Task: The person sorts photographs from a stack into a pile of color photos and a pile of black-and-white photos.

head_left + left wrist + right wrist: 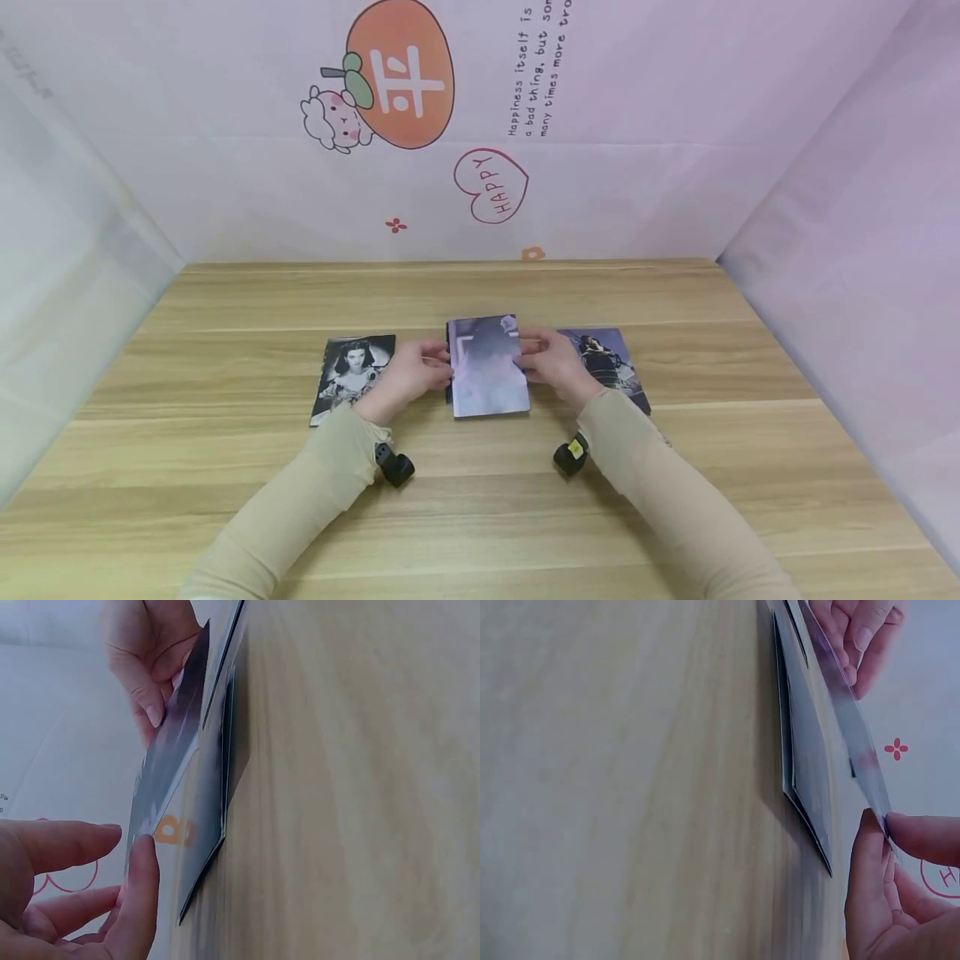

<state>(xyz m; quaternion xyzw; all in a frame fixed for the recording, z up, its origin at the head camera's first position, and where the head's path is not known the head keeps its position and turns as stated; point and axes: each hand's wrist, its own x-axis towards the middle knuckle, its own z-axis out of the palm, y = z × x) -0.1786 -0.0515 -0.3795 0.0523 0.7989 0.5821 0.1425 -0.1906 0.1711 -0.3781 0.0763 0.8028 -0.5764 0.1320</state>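
Observation:
A pale purple-grey photo card [487, 367] is held raised in the middle by both hands. My left hand [411, 371] pinches its left edge between thumb and finger, and my right hand [557, 362] pinches the right edge the same way. Seen from the side, the card [171, 735] stands apart from the table. Under it lie slightly bent cards [806, 750], mostly hidden by the held one in the head view.
A black-and-white photo card [351, 371] of a person lies beside the left hand, partly covered by it. Beside the right hand is another photo card [611, 358] with a dark-dressed figure. A printed white cloth [637, 167] backs the wooden table [480, 533].

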